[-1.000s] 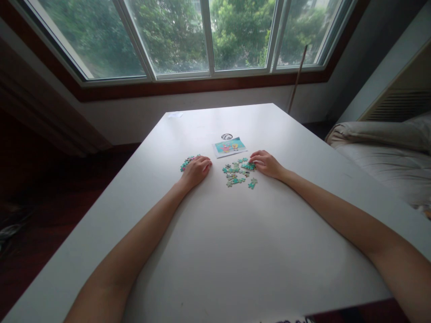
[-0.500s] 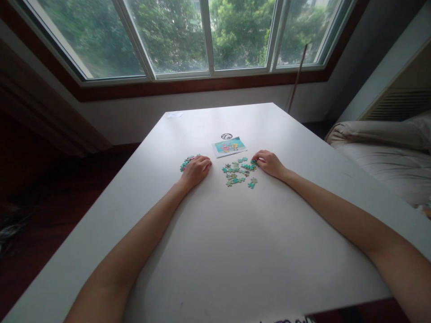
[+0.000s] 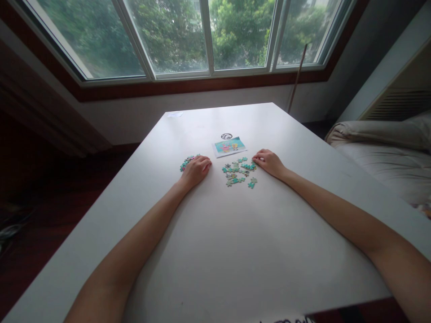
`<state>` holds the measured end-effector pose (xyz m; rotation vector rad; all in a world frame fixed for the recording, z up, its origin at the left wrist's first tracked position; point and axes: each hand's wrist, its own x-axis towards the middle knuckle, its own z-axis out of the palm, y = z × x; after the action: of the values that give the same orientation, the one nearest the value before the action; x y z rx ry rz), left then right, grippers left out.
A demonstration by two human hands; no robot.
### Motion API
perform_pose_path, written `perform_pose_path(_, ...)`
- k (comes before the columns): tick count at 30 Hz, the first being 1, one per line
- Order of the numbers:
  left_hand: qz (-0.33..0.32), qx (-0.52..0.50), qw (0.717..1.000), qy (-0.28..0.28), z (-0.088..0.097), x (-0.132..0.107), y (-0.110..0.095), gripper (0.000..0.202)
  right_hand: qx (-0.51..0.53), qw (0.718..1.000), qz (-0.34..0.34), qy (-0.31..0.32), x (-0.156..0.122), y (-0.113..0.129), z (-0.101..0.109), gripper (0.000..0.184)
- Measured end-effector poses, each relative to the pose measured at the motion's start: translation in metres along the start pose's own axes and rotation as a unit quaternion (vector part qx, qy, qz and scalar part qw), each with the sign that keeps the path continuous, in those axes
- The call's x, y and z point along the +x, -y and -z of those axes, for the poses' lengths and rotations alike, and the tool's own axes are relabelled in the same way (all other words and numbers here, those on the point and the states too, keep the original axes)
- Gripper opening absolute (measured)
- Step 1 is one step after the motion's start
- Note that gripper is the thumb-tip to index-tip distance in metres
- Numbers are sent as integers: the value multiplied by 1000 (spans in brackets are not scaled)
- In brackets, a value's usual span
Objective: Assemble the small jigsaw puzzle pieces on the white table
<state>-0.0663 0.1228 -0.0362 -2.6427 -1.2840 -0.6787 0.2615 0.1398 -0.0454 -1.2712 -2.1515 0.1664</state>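
Note:
My left hand [image 3: 196,168] rests on the white table [image 3: 242,233] with its fingers curled down and together. It lies against a small heap of jigsaw pieces [image 3: 186,163] and partly covers it; whatever is under its fingers is hidden. On the right, my right hand [image 3: 268,162] has thumb and fingers pinched at the edge of a loose spread of teal and pale jigsaw pieces [image 3: 235,168]. I cannot make out whether a piece is between its fingertips. One small cluster of pieces [image 3: 252,182] sits apart, nearer to me.
A picture card [image 3: 229,146] with cartoon figures lies behind the pieces, and a round black-and-white mark [image 3: 226,136] is beyond it. Paper [image 3: 175,115] lies at the far left corner. A couch [image 3: 377,148] stands on the right, and a stick [image 3: 298,78] leans by the window.
The fingertips of my right hand have shifted slightly away from the teal pieces at the spread's right edge. My left hand stays where it was.

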Motion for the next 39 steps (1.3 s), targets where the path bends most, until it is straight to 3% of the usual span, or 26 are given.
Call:
perform_pose_path(4, -2, -1, 1000, 1, 1, 0, 0, 22, -7, 999, -29, -36, 0, 0, 0, 17)
perform_pose_path(8, -1, -1, 1000, 1, 1, -1, 0, 22, 27, 997, 7, -65, -1, 4, 3, 20)
perform_pose_path(14, -4, -1, 1000, -3, 0, 0, -1, 22, 49, 998, 30, -21, -2, 7, 4, 25)
perform_pose_path(21, -3, 6, 1000, 0, 1, 0, -2, 22, 50, 998, 0, -35, 0, 2, 1, 27)
perform_pose_path(28, -7, 4, 1000, 0, 1, 0, 0, 21, 54, 997, 59, -6, -1, 4, 1, 19)
perform_pose_path(39, -10, 10, 1000, -3, -1, -1, 2, 21, 56, 998, 37, -9, -1, 1, 0, 11)
